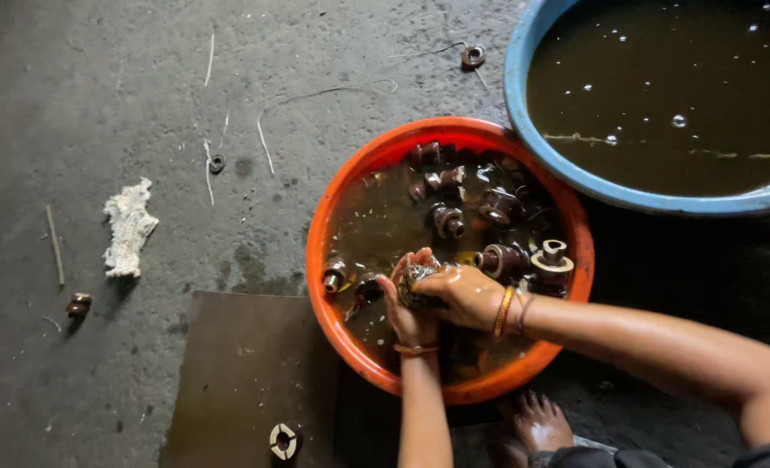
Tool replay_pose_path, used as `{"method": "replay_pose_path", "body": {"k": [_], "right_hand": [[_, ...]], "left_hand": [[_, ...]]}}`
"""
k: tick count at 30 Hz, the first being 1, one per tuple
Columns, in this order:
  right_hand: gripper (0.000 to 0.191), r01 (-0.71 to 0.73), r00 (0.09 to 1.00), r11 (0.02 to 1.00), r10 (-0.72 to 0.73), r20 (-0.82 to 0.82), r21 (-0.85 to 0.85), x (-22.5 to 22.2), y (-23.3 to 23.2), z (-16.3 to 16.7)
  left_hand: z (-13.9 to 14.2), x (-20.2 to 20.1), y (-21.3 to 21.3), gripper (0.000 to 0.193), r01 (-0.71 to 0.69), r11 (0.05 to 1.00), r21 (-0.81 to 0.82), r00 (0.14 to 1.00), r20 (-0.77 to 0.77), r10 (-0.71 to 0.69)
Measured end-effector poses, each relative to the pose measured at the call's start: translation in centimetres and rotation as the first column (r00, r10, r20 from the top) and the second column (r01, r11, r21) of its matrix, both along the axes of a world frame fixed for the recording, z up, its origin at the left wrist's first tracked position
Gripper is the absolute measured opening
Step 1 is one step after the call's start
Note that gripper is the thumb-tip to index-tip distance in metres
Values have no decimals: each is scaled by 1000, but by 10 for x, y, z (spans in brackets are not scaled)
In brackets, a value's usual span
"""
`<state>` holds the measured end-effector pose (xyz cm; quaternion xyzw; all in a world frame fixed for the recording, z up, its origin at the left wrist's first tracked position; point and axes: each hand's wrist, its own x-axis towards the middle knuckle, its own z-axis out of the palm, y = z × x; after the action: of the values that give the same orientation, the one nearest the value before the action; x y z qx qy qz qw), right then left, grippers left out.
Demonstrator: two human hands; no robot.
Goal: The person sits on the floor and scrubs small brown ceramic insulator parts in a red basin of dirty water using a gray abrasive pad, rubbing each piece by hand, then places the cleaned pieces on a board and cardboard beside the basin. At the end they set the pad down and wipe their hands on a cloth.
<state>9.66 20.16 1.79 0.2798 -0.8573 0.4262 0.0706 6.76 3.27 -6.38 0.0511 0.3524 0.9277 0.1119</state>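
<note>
Both the left hand [408, 314] and right hand [459, 293] clasp one wet brown insulator [416, 277] above the orange basin [333, 208]; scrub it low over the water, gripping firmly.

Basin [350, 186] left of tub [524, 95]; insulators [450, 221] in basin; rag [128, 228] far left.

My orange tub [342, 199] holds murky brown water, with glossy dark brown spools [447, 221] sitting in it, one capped in cream [552, 258]. Beside it, the blue tub [524, 104] carries the same dark olive-brown water, flecked with pale bubbles. Gold and red bangles [506, 312] ring my wrist, and a white rag [128, 227] lies on the dull grey floor [99, 87].
</note>
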Motion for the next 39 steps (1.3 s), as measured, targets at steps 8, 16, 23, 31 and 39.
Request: {"method": "replay_pose_path", "body": {"k": [8,16,23,31,39], "right_hand": [[42,88,993,995,-91,-78,-39,-12,-8,-3],[54,-107,975,938,164,-149,330,-22,16,-11],[49,151,971,980,-172,-164,-131,-18,-7,5],[32,196,973,973,-176,-151,125,-12,48,17],[30,278,960,913,-261,-97,298,4,36,15]], "left_hand": [[35,-15,21,59,-61,998,-21,982,178,64],[53,-30,2,63,12,801,-598,998,-40,-44],[60,-12,4,53,-49,982,-180,998,24,54],[80,-43,-66,71,321,891,-322,944,184,-274],[132,-51,-63,74,347,801,-487,937,203,-283]]}}
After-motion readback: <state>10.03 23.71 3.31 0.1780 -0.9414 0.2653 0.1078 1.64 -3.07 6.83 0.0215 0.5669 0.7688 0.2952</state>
